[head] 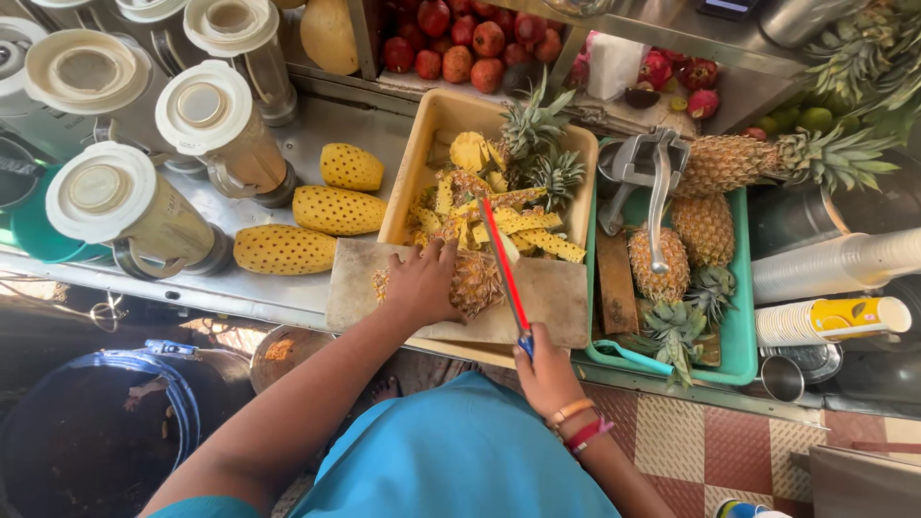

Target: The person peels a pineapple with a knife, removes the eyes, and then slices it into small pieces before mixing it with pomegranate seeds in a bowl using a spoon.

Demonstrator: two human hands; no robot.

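My left hand (419,286) presses down on a half-peeled pineapple (474,282) lying on a worn wooden cutting board (556,299). My right hand (543,368) grips the blue handle of a long knife (502,266) with a red-edged blade, which lies across the pineapple and points away from me. Behind the board stands a yellow tub (419,158) filled with peel strips and cut-off crowns.
Three peeled pineapples (334,209) lie on the steel counter left of the tub, beside several blender jars (129,209). A green tray (739,317) to the right holds whole pineapples and a metal press (652,177). Stacked cups (830,319) sit far right; a blue bin (91,436) stands below.
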